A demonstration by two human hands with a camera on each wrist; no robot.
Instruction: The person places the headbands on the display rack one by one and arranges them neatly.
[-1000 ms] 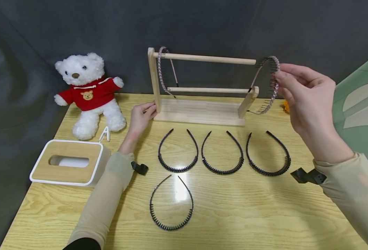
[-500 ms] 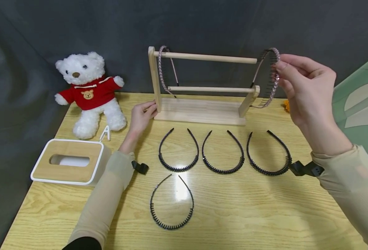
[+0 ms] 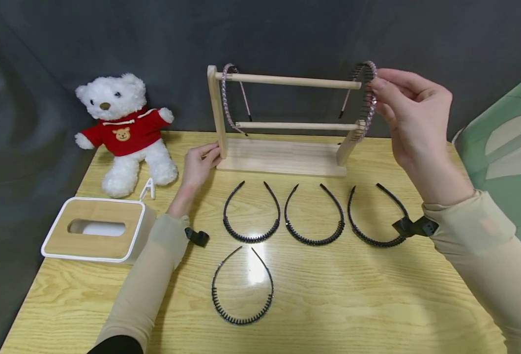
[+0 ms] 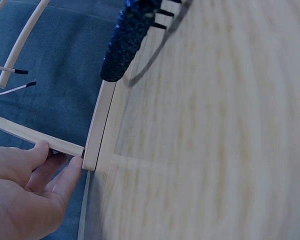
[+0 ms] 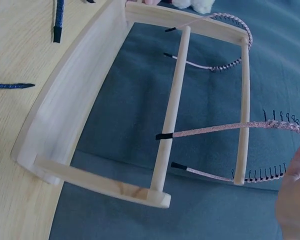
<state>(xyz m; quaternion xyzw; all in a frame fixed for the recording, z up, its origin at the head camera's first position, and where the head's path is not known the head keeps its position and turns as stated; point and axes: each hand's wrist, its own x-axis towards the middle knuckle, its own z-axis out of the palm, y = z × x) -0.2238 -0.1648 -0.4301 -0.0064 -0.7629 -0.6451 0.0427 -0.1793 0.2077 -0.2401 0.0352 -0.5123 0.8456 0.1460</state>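
My right hand (image 3: 419, 113) pinches a pink braided headband (image 3: 372, 105) with dark comb teeth, at the right end of the wooden rack (image 3: 282, 156). In the right wrist view this headband's black-tipped ends straddle the rack's upper rod (image 5: 243, 120), and one tip overlaps the lower rod (image 5: 170, 117). A similar pink headband (image 3: 226, 101) hangs on the rack's left end. My left hand (image 3: 198, 164) grips the foot of the rack's left upright, thumb and fingers on either side in the left wrist view. Several dark toothed headbands (image 3: 314, 243) lie on the table.
A white teddy bear (image 3: 121, 132) in a red sweater sits at the back left. Before it stands a tissue box (image 3: 101, 250) with a wooden lid, a white letter A (image 3: 149, 188) beside it. Dark cloth hangs behind the table (image 3: 353, 305); green patterned fabric (image 3: 508, 167) is at right.
My right hand has moved left and up with the pink headband, from beyond the rods' right end to over it. My left hand stays at the rack's foot.
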